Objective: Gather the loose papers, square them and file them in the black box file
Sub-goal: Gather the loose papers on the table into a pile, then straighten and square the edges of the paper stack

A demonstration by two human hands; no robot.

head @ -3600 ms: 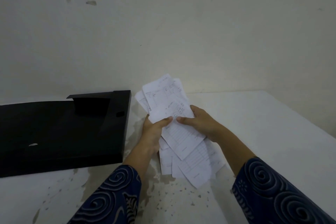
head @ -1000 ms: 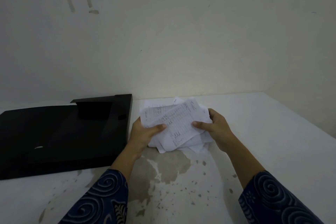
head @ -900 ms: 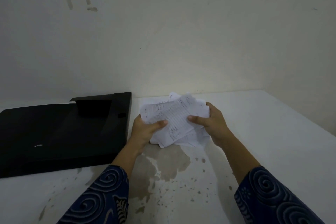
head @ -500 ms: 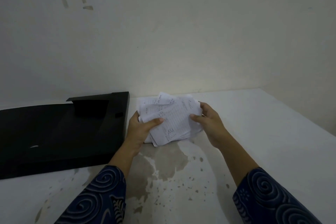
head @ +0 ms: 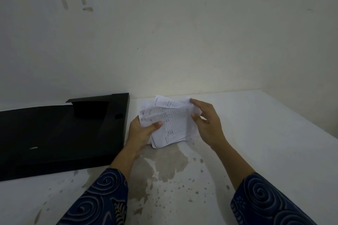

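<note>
A bundle of white printed papers [head: 172, 122] is held just above the white table, its sheets uneven and fanned at the top. My left hand [head: 141, 131] grips the bundle's left edge, thumb across the front sheet. My right hand [head: 206, 124] is at the right edge, fingertips touching the upper right corner, fingers spread and loose. The black box file [head: 60, 133] lies open and flat on the table to the left of the papers, its inside facing up.
The white table [head: 256, 142] has a worn, stained patch [head: 164, 166] just in front of the papers. A pale wall [head: 164, 42] rises right behind, and another wall closes the right side. Dark blue patterned sleeves cover both forearms.
The papers were drawn together from a long loose spread into a compact bundle. In the last half second my right hand has loosened its pinch and slid up to the top right corner.
</note>
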